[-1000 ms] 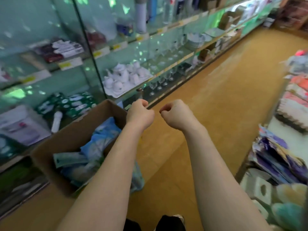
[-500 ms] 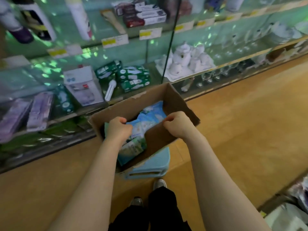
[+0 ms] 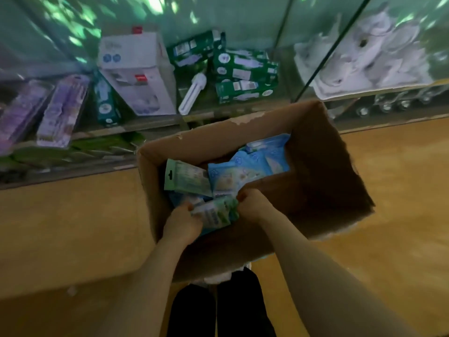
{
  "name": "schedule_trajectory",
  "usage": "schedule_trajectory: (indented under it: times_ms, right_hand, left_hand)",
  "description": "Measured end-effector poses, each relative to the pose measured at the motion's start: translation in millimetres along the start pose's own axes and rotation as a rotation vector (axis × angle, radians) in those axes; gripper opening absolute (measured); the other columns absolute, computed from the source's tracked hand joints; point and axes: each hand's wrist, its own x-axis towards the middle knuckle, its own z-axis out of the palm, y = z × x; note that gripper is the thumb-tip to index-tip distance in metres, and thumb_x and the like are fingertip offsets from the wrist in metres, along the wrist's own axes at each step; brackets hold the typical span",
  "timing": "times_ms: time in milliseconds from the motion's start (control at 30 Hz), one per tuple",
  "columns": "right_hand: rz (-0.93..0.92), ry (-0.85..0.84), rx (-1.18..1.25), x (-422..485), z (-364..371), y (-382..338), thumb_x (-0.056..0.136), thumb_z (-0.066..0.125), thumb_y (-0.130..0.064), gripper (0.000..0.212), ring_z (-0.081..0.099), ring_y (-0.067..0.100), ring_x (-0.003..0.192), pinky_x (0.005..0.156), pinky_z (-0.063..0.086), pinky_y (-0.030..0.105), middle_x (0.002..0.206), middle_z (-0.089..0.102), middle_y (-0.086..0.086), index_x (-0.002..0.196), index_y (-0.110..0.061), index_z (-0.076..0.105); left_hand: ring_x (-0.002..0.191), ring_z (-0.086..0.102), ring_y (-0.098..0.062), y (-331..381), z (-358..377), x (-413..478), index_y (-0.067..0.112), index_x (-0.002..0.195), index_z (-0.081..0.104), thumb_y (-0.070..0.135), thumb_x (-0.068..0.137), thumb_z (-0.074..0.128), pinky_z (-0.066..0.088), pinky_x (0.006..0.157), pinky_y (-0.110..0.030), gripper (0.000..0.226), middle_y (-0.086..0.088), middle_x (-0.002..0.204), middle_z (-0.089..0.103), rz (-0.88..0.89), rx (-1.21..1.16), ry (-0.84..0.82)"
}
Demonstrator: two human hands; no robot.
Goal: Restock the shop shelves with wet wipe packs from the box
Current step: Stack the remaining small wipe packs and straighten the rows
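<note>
Inside the cardboard box (image 3: 328,171), the left hand (image 3: 182,226) and right hand (image 3: 252,205) grip opposite ends of a green wipe pack (image 3: 216,211) — fingertips hidden, print blurred; blue packs (image 3: 252,164) lie beyond

Fingertips of the left hand (image 3: 181,226) and right hand (image 3: 252,205) are partly hidden among wet wipe packs (image 3: 216,214) with unreadably blurred print

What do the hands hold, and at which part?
One green wipe pack, inside the box: the left hand grips its left end, the right hand its right end.
</note>
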Motion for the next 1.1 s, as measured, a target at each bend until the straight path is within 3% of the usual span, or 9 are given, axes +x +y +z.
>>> schedule_trajectory:
  times_ms: [200,333,433,533,633,733,833,1000,1100]
  right_hand:
    - [0.110,-0.017,0.180,56.0,17.1,-0.2,0.096,0.053,-0.018,0.037,0.053,0.025,0.118,0.083,0.046,0.028,0.129,0.054,0.010,0.131,-0.009,0.048]
    - [0.181,-0.012,0.352,80.6,29.1,1.4,0.094,0.055,-0.023,0.039,0.057,0.024,0.109,0.079,0.048,0.030,0.125,0.057,0.011,0.131,-0.011,0.047]
    - [0.217,0.045,0.457,92.5,35.7,5.7,0.088,0.064,-0.023,0.056,0.057,0.026,0.111,0.074,0.047,0.031,0.125,0.056,0.011,0.136,-0.010,0.039]
    - [0.221,0.095,0.444,97.6,42.0,11.8,0.086,0.068,-0.023,0.068,0.052,0.031,0.119,0.084,0.047,0.038,0.129,0.051,0.013,0.138,-0.009,0.025]
    - [0.194,0.121,0.339,100.6,44.9,16.3,0.087,0.068,-0.024,0.065,0.050,0.032,0.123,0.095,0.046,0.042,0.131,0.051,0.013,0.136,-0.009,0.028]
    - [0.168,0.068,0.272,98.0,40.4,18.8,0.083,0.072,-0.023,0.053,0.056,0.029,0.115,0.095,0.049,0.040,0.124,0.058,0.012,0.128,-0.008,0.047]
    - [0.123,0.080,0.255,80.2,24.3,18.4,0.084,0.069,-0.027,0.038,0.060,0.027,0.105,0.092,0.051,0.041,0.112,0.063,0.011,0.115,-0.006,0.057]
    - [0.044,0.295,0.409,21.8,-15.9,13.2,0.089,0.061,-0.028,0.022,0.061,0.021,0.092,0.083,0.054,0.036,0.096,0.062,0.003,0.107,-0.016,0.059]
    - [-0.003,0.408,0.511,-29.9,-30.2,13.9,0.090,0.060,-0.027,0.012,0.065,0.020,0.086,0.080,0.057,0.039,0.091,0.063,0.001,0.097,-0.018,0.057]
  left_hand:
    - [0.125,0.043,-0.023,-5.5,30.5,44.1,0.023,0.128,0.050,0.022,0.091,0.058,0.044,0.099,-0.043,0.037,-0.004,0.134,0.044,0.156,0.391,-0.015]
    - [0.132,0.030,-0.025,-7.9,42.9,60.6,0.024,0.134,0.041,0.024,0.087,0.063,0.033,0.104,-0.043,0.052,-0.003,0.139,0.038,0.179,0.669,-0.001]
    - [0.130,0.030,-0.026,-9.5,51.0,70.6,0.026,0.137,0.035,0.031,0.083,0.068,0.029,0.105,-0.043,0.064,-0.006,0.140,0.036,0.196,0.821,0.027]
    - [0.130,0.030,-0.028,-13.6,62.5,77.3,0.029,0.141,0.033,0.033,0.086,0.064,0.028,0.104,-0.042,0.062,-0.008,0.140,0.035,0.194,0.918,0.023]
    - [0.128,0.036,-0.031,-19.2,70.4,79.8,0.029,0.143,0.035,0.025,0.093,0.054,0.033,0.102,-0.043,0.053,-0.012,0.136,0.040,0.169,0.905,-0.013]
    - [0.118,0.048,-0.030,-22.9,69.6,78.7,0.021,0.133,0.052,0.021,0.093,0.056,0.047,0.094,-0.041,0.040,-0.012,0.125,0.049,0.136,0.805,-0.090]
    - [0.110,0.054,-0.028,-18.2,56.7,66.3,0.019,0.127,0.056,0.026,0.091,0.058,0.051,0.090,-0.040,0.037,-0.009,0.120,0.056,0.071,0.596,-0.091]
    - [0.102,0.055,-0.027,9.4,23.3,25.5,0.018,0.116,0.048,0.029,0.092,0.057,0.045,0.080,-0.034,0.028,-0.006,0.117,0.056,0.053,0.291,0.004]
    - [0.105,0.056,-0.030,35.5,7.5,-13.9,0.015,0.124,0.049,0.030,0.092,0.055,0.047,0.081,-0.037,0.035,-0.009,0.118,0.058,0.136,0.221,0.135]
